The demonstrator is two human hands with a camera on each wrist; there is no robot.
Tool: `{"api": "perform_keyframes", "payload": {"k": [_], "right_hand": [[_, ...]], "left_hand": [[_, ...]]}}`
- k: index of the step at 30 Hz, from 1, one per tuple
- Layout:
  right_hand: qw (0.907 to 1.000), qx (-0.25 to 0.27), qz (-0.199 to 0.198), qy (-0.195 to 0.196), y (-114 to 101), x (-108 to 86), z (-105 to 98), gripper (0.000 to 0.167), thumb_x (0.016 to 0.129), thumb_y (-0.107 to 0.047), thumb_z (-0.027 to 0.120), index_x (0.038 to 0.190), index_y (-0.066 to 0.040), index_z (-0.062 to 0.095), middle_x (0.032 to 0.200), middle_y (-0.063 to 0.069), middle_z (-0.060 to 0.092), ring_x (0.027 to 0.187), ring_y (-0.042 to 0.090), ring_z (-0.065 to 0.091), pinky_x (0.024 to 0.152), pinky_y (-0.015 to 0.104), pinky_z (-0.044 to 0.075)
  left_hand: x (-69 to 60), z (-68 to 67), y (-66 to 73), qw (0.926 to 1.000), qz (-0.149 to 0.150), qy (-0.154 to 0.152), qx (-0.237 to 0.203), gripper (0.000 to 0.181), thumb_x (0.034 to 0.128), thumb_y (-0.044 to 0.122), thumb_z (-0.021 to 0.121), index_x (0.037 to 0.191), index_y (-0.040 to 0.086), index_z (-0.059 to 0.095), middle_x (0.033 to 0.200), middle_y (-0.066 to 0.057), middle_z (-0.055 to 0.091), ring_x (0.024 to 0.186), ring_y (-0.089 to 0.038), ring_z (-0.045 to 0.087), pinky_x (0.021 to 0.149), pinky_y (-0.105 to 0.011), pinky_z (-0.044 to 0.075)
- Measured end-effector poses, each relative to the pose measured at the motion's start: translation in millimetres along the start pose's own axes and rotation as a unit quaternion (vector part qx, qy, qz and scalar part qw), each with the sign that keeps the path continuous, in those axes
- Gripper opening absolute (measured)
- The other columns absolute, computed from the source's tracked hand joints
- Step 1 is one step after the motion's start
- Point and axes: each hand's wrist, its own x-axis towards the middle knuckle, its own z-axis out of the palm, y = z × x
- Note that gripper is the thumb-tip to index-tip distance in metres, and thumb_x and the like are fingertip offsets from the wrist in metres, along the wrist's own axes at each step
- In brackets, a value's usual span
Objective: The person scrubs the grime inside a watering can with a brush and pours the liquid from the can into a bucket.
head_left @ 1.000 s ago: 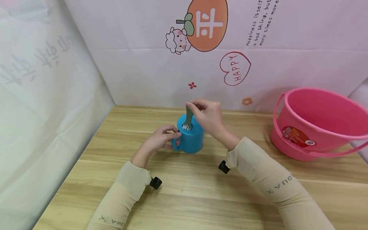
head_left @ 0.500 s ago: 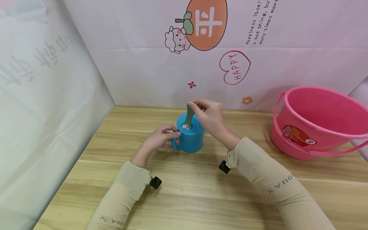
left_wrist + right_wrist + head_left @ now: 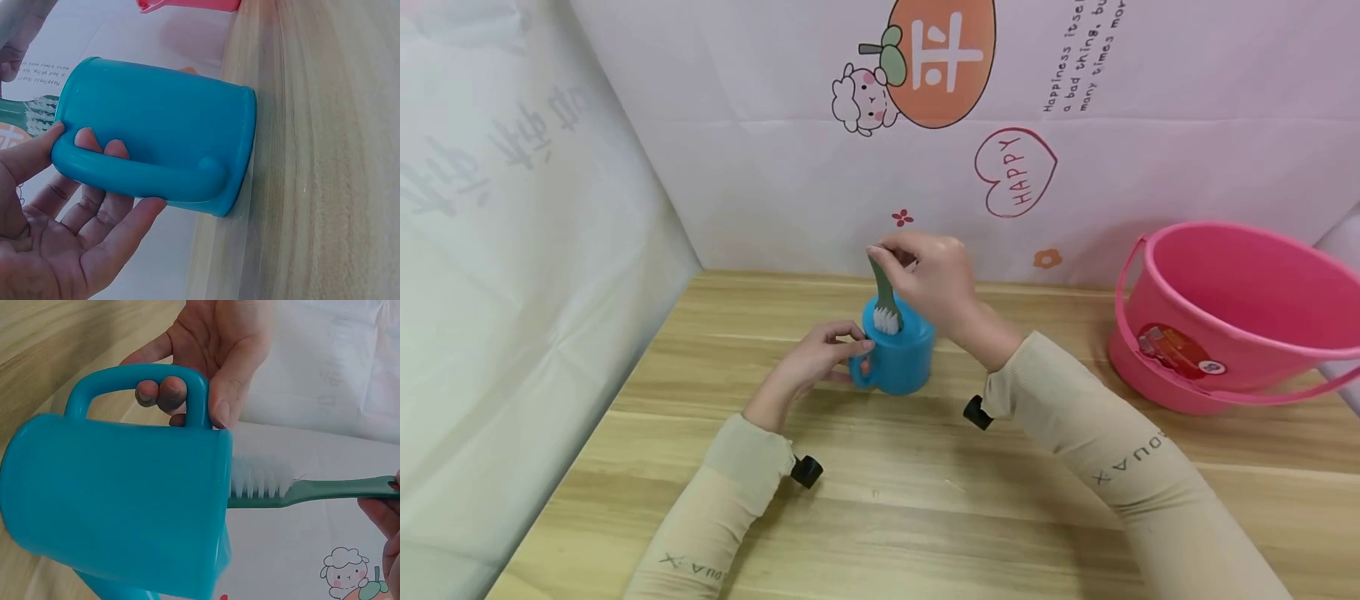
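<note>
A blue mug-shaped can (image 3: 898, 363) with a side handle stands on the table in the head view. Its top is partly covered, with an opening on the left. My left hand (image 3: 812, 363) holds the handle (image 3: 140, 176), two fingers passing through the loop and the thumb near the rim. Above the opening, my right hand (image 3: 934, 279) pinches the end of a green brush (image 3: 885, 287) with white bristles (image 3: 261, 475). The brush stands nearly upright, its lower end hidden inside the can. A blue piece (image 3: 115, 587) projects from the can's far side in the right wrist view.
A pink bucket (image 3: 1172, 371) with its handle lowered stands to the right on the wooden table (image 3: 880, 533). White printed cloth (image 3: 760, 167) hangs behind the table and along its left side.
My right hand has risen and shifted left with the brush, and more of its white bristles now show above the opening. My left hand stays on the can's handle.
</note>
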Motion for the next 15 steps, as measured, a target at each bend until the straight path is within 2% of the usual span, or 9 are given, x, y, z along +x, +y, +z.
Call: {"api": "perform_keyframes", "payload": {"k": [3,8,10,15], "right_hand": [[0.9998,0.012,0.015,-0.002,2.4,-0.5,-0.5,0.011,0.093,-0.006,0.076,0.09,0.005,0.076,0.073,0.012,0.071,0.064,0.022,0.066,0.061,0.034,0.055],[0.9984,0.025,0.048,0.018,8.6,-3.0,-0.2,0.011,0.094,-0.005,0.075,0.088,0.005,0.076,0.065,0.009,0.065,0.056,0.018,0.058,0.056,0.026,0.046],[0.9988,0.021,0.04,0.02,9.0,-2.7,-0.2,0.012,0.094,-0.006,0.075,0.089,0.004,0.076,0.065,0.009,0.065,0.056,0.017,0.058,0.056,0.026,0.047],[0.9996,0.008,-0.008,0.026,6.9,2.0,-1.0,0.012,0.094,-0.006,0.075,0.091,0.005,0.076,0.069,0.011,0.069,0.057,0.02,0.064,0.056,0.034,0.054]], "left_hand": [[0.9,-0.3,-1.6,1.0,-0.006,0.005,0.001,0.012,0.1049,0.016,0.061,0.097,0.007,0.06,0.084,-0.011,0.066,0.09,-0.029,0.067,0.088,-0.052,0.057],[1.1,-0.9,-3.4,0.9999,-0.008,0.001,0.008,0.014,0.1052,0.018,0.06,0.101,0.004,0.061,0.084,-0.009,0.066,0.095,-0.032,0.067,0.09,-0.053,0.057],[1.1,-1.0,-3.3,0.9999,-0.009,0.0,0.008,0.015,0.1051,0.018,0.06,0.102,0.004,0.061,0.083,-0.009,0.066,0.095,-0.032,0.067,0.09,-0.053,0.056],[2.1,-1.8,-2.0,0.9999,-0.01,0.006,0.005,0.017,0.1045,0.019,0.062,0.101,0.003,0.061,0.084,-0.011,0.066,0.092,-0.029,0.067,0.089,-0.053,0.057]]}}
